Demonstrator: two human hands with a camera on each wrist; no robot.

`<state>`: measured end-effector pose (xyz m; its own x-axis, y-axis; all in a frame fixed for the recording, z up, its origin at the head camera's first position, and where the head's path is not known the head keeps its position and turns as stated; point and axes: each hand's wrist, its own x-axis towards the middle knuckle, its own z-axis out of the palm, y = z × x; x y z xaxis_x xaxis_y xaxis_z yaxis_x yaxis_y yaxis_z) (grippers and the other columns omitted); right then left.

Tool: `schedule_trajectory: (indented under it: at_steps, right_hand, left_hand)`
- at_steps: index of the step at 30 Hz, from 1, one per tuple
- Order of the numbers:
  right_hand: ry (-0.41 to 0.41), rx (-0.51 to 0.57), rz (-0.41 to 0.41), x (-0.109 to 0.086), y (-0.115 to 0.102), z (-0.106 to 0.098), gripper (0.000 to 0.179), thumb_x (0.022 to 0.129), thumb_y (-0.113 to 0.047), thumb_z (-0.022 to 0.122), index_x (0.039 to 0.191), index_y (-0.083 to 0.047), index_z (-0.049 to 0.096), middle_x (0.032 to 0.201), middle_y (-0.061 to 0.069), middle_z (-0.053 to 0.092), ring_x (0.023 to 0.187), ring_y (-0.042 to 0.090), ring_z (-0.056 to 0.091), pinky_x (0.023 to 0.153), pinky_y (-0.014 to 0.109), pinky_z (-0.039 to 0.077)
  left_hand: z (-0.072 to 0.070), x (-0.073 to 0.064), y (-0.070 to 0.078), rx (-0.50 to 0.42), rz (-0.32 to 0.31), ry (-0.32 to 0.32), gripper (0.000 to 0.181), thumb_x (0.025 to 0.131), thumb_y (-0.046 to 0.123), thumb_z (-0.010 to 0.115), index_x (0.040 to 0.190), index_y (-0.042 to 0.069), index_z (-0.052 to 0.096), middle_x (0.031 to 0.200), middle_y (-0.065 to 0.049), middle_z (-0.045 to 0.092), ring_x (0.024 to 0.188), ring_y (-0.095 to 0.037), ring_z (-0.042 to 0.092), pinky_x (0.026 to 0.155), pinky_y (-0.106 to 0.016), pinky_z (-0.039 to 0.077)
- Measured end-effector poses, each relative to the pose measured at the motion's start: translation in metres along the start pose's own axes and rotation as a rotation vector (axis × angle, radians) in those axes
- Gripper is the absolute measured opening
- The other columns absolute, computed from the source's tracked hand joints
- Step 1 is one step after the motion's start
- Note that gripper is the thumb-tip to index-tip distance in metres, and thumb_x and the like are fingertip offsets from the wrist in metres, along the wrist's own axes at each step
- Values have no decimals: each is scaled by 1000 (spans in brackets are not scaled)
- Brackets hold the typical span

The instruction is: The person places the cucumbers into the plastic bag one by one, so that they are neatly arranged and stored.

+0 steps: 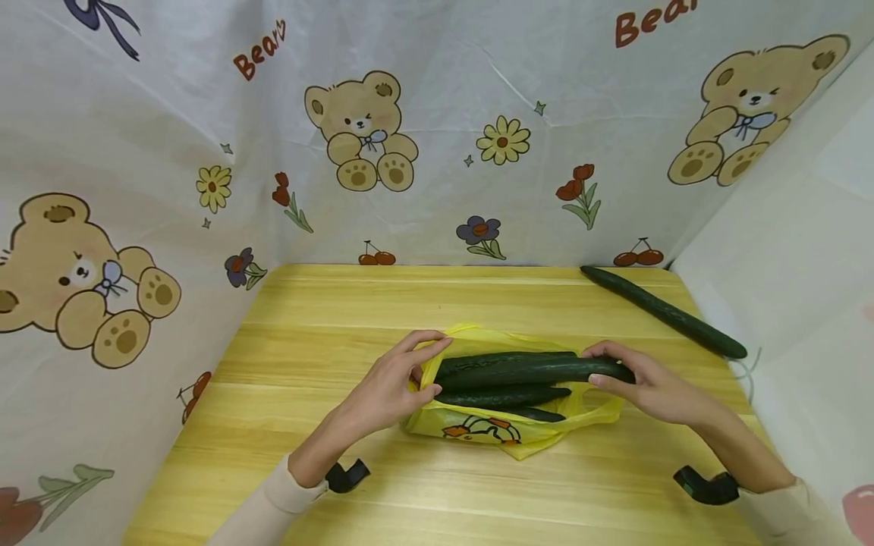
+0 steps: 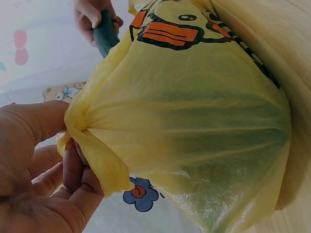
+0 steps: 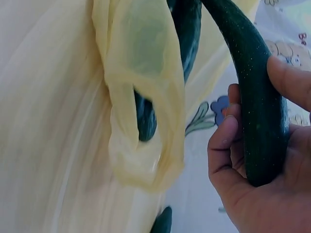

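Observation:
A yellow plastic bag [image 1: 471, 434] with a printed cartoon lies on its side on the table, its mouth spread. Several dark green cucumbers [image 1: 498, 396] are inside it. My left hand [image 1: 389, 383] pinches the bag's edge at the left; the left wrist view shows the gathered plastic [image 2: 80, 126] between thumb and fingers. With my right hand [image 1: 652, 383] I grip the right end of one cucumber [image 3: 260, 111], whose other end reaches into the bag over the others. In the right wrist view, a bag handle loop [image 3: 146, 174] hangs beside that hand.
Another cucumber [image 1: 665, 311] lies slantwise at the table's back right, by the edge. Behind and to the left of the wooden table [image 1: 328, 303] hangs a white cloth [image 1: 437, 212] printed with bears and flowers. A plain white wall [image 1: 771, 250] borders the right.

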<state>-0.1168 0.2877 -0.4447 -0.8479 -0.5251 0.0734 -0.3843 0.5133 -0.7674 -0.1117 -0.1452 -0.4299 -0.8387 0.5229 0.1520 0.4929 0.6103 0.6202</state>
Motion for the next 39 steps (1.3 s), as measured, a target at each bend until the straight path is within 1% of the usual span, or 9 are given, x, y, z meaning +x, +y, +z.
schedule_trajectory:
  at_steps: [4, 9, 14, 21, 27, 30, 34, 36, 39]
  right_hand:
    - [-24, -1, 25, 7, -10, 6, 30, 111, -20, 62, 140, -19, 61, 144, 5, 63, 129, -8, 51, 101, 14, 45]
    - [-53, 22, 8, 20, -14, 17, 27, 111, -21, 61, 138, -19, 62, 137, 3, 65, 121, 2, 57, 99, 21, 49]
    - [-118, 59, -17, 36, -13, 33, 25, 112, -22, 59, 137, -17, 61, 129, 5, 66, 111, 10, 59, 94, 25, 50]
    - [-123, 73, -24, 47, -19, 46, 26, 112, -22, 59, 137, -15, 61, 133, 5, 66, 111, 10, 59, 95, 26, 51]
    - [-162, 119, -42, 51, -21, 51, 27, 113, -21, 58, 138, -13, 60, 130, 8, 66, 111, 13, 60, 95, 26, 51]
    - [-124, 29, -63, 51, -21, 51, 28, 110, -24, 62, 136, -13, 63, 129, 7, 67, 108, 14, 60, 92, 28, 51]
    - [-42, -191, -100, 52, -19, 51, 30, 104, -26, 73, 131, -13, 69, 126, 3, 69, 107, 15, 61, 91, 36, 54]
    - [-1, -310, -114, 53, -19, 52, 29, 100, -26, 78, 126, -14, 74, 120, 0, 70, 105, 15, 62, 88, 37, 54]
    - [39, -428, -120, 55, -18, 55, 21, 96, -23, 83, 115, -16, 78, 108, -3, 71, 96, 16, 61, 82, 36, 53]
  left_hand:
    - [0, 0, 0, -2, -2, 0, 75, 95, 12, 82, 163, 19, 50, 164, 4, 48, 69, 0, 53, 71, -21, 54]
    - [1, 1, 0, 5, 2, 5, 75, 96, 13, 82, 163, 20, 49, 164, 4, 48, 68, 1, 52, 71, -21, 54]
    - [2, 1, 2, 1, 5, 8, 75, 96, 13, 82, 163, 18, 50, 164, 4, 48, 68, 0, 52, 71, -21, 54]
    - [2, 1, 4, -7, 10, 11, 76, 95, 12, 83, 163, 23, 49, 164, 5, 48, 68, 0, 52, 72, -21, 54]
    - [1, 1, 4, 7, 3, 13, 75, 96, 14, 82, 163, 20, 50, 164, 5, 48, 68, 0, 52, 70, -21, 54]
    - [1, 1, 4, 8, 1, 12, 75, 96, 13, 82, 164, 20, 49, 164, 4, 48, 69, 1, 52, 69, -21, 54]
    - [1, 1, 4, 8, 2, 19, 74, 96, 12, 81, 163, 19, 50, 163, 5, 49, 68, 1, 53, 70, -21, 54]
    - [1, 1, 4, 7, 4, 22, 74, 96, 12, 81, 163, 20, 50, 163, 5, 48, 68, 1, 52, 71, -21, 55]
    - [2, 2, 4, 3, 2, 22, 75, 97, 13, 81, 164, 22, 49, 164, 7, 48, 69, 0, 52, 71, -21, 54]
